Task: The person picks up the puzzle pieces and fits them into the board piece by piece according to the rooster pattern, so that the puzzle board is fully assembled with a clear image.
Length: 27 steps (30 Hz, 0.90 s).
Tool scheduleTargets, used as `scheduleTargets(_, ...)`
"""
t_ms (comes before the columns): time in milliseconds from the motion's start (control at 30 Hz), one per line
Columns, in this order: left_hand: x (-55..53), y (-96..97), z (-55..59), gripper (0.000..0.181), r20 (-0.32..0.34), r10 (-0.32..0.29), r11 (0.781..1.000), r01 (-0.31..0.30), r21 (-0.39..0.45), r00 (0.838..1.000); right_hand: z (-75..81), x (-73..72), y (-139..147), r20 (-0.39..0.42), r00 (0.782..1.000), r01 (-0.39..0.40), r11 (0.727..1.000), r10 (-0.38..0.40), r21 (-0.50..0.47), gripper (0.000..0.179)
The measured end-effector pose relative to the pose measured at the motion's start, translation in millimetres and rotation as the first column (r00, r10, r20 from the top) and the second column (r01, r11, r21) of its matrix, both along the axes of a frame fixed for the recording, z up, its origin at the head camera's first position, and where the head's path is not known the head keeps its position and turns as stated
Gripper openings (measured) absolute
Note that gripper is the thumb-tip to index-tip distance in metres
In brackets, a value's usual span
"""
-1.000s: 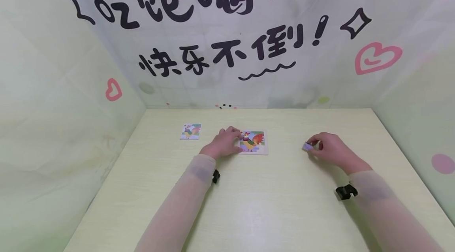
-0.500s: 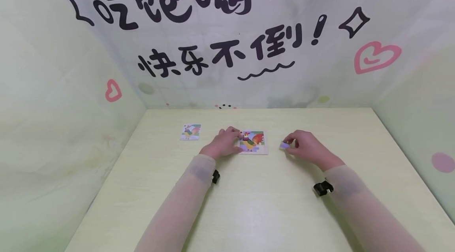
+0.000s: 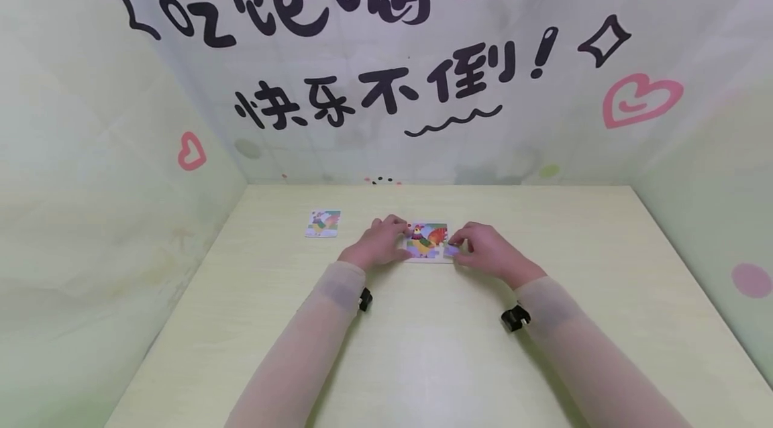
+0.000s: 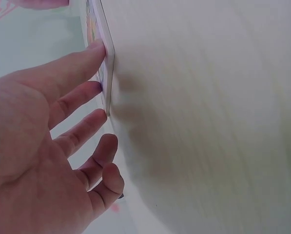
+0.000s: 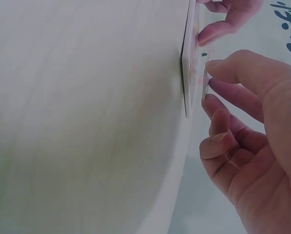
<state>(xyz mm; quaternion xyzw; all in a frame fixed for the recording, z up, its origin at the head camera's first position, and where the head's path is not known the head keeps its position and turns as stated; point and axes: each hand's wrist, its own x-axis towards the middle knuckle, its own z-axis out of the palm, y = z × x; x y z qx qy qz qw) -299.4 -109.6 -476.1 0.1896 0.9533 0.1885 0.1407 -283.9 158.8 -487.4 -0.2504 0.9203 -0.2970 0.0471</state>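
A jigsaw puzzle board (image 3: 430, 260) with a colourful rooster picture lies flat on the table in the head view. My left hand (image 3: 377, 244) rests at its left side, thumb and fingertips touching the border. In the left wrist view, the thumb presses on the edge of the board (image 4: 108, 44) and the other fingers are loosely extended. My right hand (image 3: 490, 251) pinches a small purple puzzle piece (image 3: 450, 251) over the board's lower right corner. In the right wrist view, that thin piece (image 5: 204, 87) stands between thumb and fingers, a small gap from the board (image 5: 186, 73).
A small square card (image 3: 323, 223) with a paler rooster picture lies left of the board. The pale wooden table (image 3: 423, 347) extends toward me. A printed cloth wall (image 3: 362, 153) stands behind it, with cloth walls on both sides.
My right hand has moved left with the puzzle piece, from the right of the table to the board's lower right corner. The left hand has stayed at the board.
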Motion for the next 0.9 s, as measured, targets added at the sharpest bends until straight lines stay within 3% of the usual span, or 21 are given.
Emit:
scheduleTargets(267,-1.6,-0.5,-3.8,0.045,0.004,0.016,1.0,-0.016,-0.008,1.0,-2.3,-2.0,-11,0.003,0.999,-0.037,0.998,0.037,0.054,0.023)
scheduleTargets(900,-6.1,-0.6,-6.8,0.048,-0.016,-0.018,1.0,0.017,-0.017,1.0,-3.0,-6.7,-17,-0.001,0.998,-0.058,0.994,0.058,0.093,0.021)
